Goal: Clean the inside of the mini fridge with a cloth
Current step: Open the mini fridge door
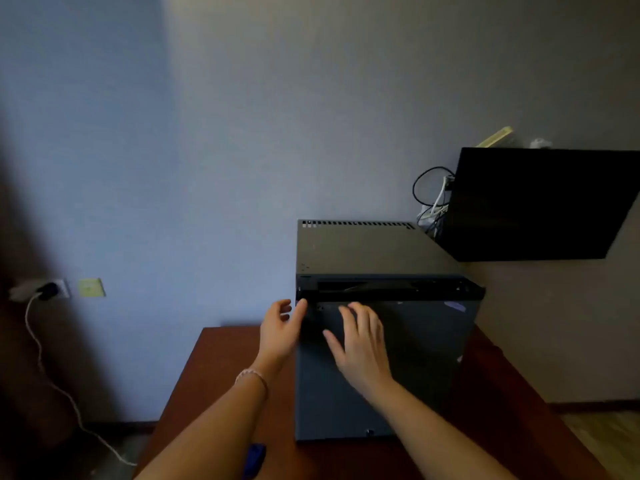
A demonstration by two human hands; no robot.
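Observation:
A dark grey mini fridge (408, 386) stands on a reddish-brown table (221, 368), its door facing me and closed. My left hand (278, 329) is at the door's upper left corner, fingers curled around the left edge. My right hand (360, 344) lies flat on the door front with fingers spread. A blue object (254, 460), perhaps the cloth, lies on the table near my left forearm, partly hidden.
A black wall-mounted TV (540, 206) hangs to the right above the fridge, with cables (433, 199) at its left edge. A wall socket with a plug and white cord (45, 289) is at the left. The wall is close behind the fridge.

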